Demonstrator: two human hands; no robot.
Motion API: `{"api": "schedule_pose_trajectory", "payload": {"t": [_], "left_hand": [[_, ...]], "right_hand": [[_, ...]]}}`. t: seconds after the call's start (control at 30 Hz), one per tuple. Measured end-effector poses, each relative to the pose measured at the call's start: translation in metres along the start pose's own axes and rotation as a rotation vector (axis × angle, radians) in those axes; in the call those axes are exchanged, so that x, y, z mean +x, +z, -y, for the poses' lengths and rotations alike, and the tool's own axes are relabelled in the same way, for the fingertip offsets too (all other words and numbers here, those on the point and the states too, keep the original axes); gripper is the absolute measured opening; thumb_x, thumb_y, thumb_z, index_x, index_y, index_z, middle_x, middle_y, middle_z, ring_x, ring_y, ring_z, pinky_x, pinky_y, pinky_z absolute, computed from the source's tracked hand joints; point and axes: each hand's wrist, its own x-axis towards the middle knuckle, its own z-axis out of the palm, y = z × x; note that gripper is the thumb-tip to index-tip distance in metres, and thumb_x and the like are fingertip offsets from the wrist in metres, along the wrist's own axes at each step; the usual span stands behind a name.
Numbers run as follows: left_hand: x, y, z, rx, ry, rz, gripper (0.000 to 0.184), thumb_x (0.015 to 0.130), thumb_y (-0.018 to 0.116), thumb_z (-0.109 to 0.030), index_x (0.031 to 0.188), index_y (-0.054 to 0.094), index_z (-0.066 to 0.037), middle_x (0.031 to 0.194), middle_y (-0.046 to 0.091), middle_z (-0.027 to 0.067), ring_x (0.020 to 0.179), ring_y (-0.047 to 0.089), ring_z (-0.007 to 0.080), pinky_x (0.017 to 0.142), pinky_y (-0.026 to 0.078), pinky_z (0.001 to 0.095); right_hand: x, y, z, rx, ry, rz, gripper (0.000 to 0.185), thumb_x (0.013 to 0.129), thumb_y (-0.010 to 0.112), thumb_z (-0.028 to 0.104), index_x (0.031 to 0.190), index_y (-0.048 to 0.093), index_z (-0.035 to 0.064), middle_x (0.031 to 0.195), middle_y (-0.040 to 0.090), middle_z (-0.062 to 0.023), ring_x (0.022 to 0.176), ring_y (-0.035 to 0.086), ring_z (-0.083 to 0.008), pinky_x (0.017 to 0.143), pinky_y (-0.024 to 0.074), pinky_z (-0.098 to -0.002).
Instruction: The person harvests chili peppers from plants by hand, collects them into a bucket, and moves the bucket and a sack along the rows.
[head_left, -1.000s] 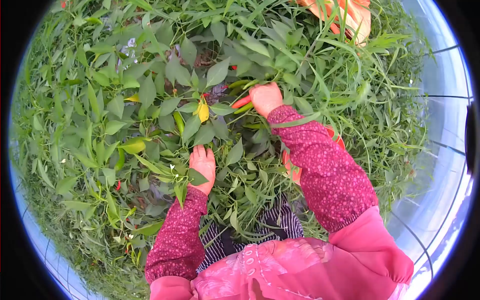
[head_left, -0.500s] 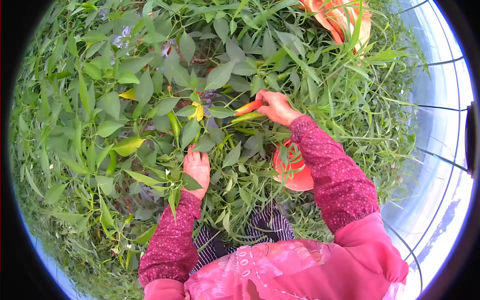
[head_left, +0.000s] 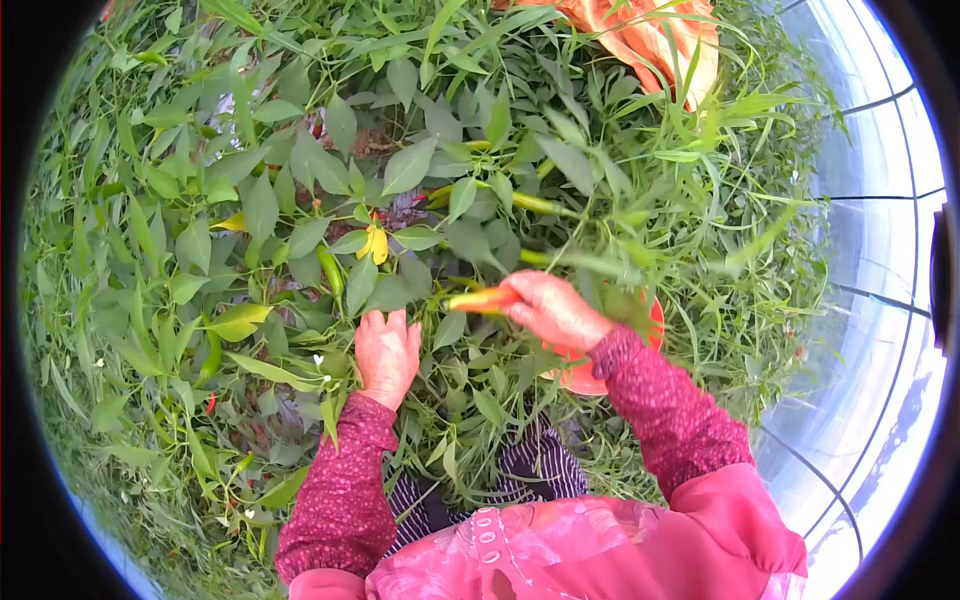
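My right hand point(head_left: 555, 308) is closed around the stem end of a red-orange chili pepper point(head_left: 482, 299), whose tip points left. Below that hand and partly covered by it is a red bucket point(head_left: 582, 379) among the leaves. My left hand point(head_left: 388, 354) rests on the pepper plant's foliage, its fingers reaching forward with nothing visible in them. Just ahead of it hangs a green chili pepper point(head_left: 331, 270). Another long green pepper point(head_left: 540, 204) shows beyond my right hand. A yellow, wilted leaf point(head_left: 375, 243) lies between them.
Dense pepper plants and long grass surround both hands. An orange sack or cloth point(head_left: 665, 45) lies at the top right. Translucent sheeting point(head_left: 870, 230) crossed by dark lines curves along the right side. My striped trousers point(head_left: 540, 460) show below the leaves.
My right hand has drawn back towards me with the red-orange pepper, now over the bucket's near left side. My left hand has shifted slightly left and its fingers look more bent.
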Motion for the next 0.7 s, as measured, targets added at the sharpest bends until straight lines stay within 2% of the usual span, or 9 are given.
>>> {"api": "schedule_pose_trajectory", "payload": {"t": [0.07,0.13,0.2,0.3,0.37,0.4,0.47,0.53,0.7], "left_hand": [[0.019,-0.015,-0.013,-0.024,-0.068,0.01,0.028,0.076,0.064,-0.02,0.1,0.059,-0.007,0.097,0.056,0.0144,0.094,0.054,0.032,0.077,0.044,0.0456],[0.043,-0.029,-0.025,0.05,-0.02,-0.023,0.017,0.077,0.062,-0.019,0.089,0.057,-0.008,0.085,0.059,0.0105,0.084,0.058,0.0272,0.071,0.045,0.0433],[0.076,-0.03,-0.04,-0.009,0.024,-0.124,0.022,0.076,0.061,-0.013,0.097,0.058,-0.005,0.078,0.059,0.0143,0.076,0.058,0.0326,0.067,0.045,0.0438],[0.127,0.014,-0.038,-0.186,-0.022,-0.067,0.034,0.074,0.061,-0.011,0.107,0.056,-0.002,0.091,0.061,0.0209,0.086,0.058,0.0384,0.077,0.046,0.0445],[0.157,0.016,-0.05,-0.309,-0.162,0.269,0.059,0.074,0.061,-0.012,0.129,0.042,-0.001,0.111,0.057,0.0256,0.103,0.055,0.0403,0.091,0.042,0.0419],[0.168,0.021,-0.057,-0.37,-0.253,0.437,0.077,0.077,0.061,-0.019,0.141,0.02,-0.003,0.129,0.045,0.0253,0.119,0.045,0.0357,0.101,0.035,0.0383],[0.175,0.037,-0.058,-0.397,-0.234,0.616,0.081,0.081,0.059,-0.027,0.144,0.011,-0.007,0.137,0.036,0.0233,0.126,0.037,0.0341,0.105,0.03,0.0383],[0.174,0.052,-0.055,-0.334,-0.142,0.677,0.079,0.081,0.06,-0.029,0.144,0.017,-0.012,0.139,0.033,0.0224,0.128,0.032,0.0373,0.106,0.027,0.0402],[0.174,0.052,-0.044,-0.304,-0.01,0.758,0.067,0.079,0.06,-0.025,0.138,0.032,-0.009,0.138,0.035,0.0199,0.129,0.034,0.0309,0.105,0.028,0.0394]], "right_hand": [[-0.022,0.018,0.007,0.018,0.009,-0.036,0.018,0.078,0.063,0.014,0.091,0.056,0.0049,0.088,0.059,-0.0138,0.085,0.057,-0.032,0.077,0.0457,-0.0409],[-0.041,0.024,0.023,0.035,-0.014,-0.076,0.019,0.076,0.063,0.011,0.093,0.056,0.004,0.086,0.058,-0.0127,0.085,0.055,-0.0307,0.078,0.0439,-0.0388],[-0.048,0.032,0.025,0.069,-0.013,-0.104,0.021,0.076,0.063,0.011,0.093,0.055,0.0039,0.087,0.058,-0.0133,0.085,0.055,-0.032,0.078,0.0443,-0.0401],[-0.055,0.047,0.029,0.138,-0.003,-0.137,0.023,0.076,0.063,0.01,0.097,0.055,0.0051,0.088,0.058,-0.0131,0.087,0.055,-0.033,0.077,0.045,-0.04],[-0.059,0.046,0.037,0.18,0.047,-0.075,0.023,0.076,0.062,0.009,0.098,0.055,0.0051,0.091,0.057,-0.0133,0.089,0.055,-0.0328,0.079,0.0441,-0.0402],[-0.061,0.048,0.036,0.197,0.051,-0.073,0.024,0.077,0.062,0.009,0.099,0.054,0.0051,0.092,0.057,-0.0134,0.09,0.054,-0.0326,0.08,0.0439,-0.0402],[-0.063,0.05,0.036,0.213,0.041,-0.078,0.024,0.077,0.062,0.009,0.099,0.054,0.005,0.092,0.057,-0.0134,0.09,0.054,-0.0326,0.08,0.0438,-0.0401],[-0.065,0.047,0.038,0.227,0.038,-0.076,0.025,0.077,0.061,0.009,0.1,0.053,0.005,0.092,0.057,-0.0134,0.091,0.054,-0.0325,0.08,0.0437,-0.04],[-0.069,0.009,0.059,0.452,0.21,0.029,0.023,0.083,0.059,0.014,0.101,0.051,0.0019,0.094,0.056,-0.0148,0.091,0.055,-0.033,0.08,0.0437,-0.0393]]}}
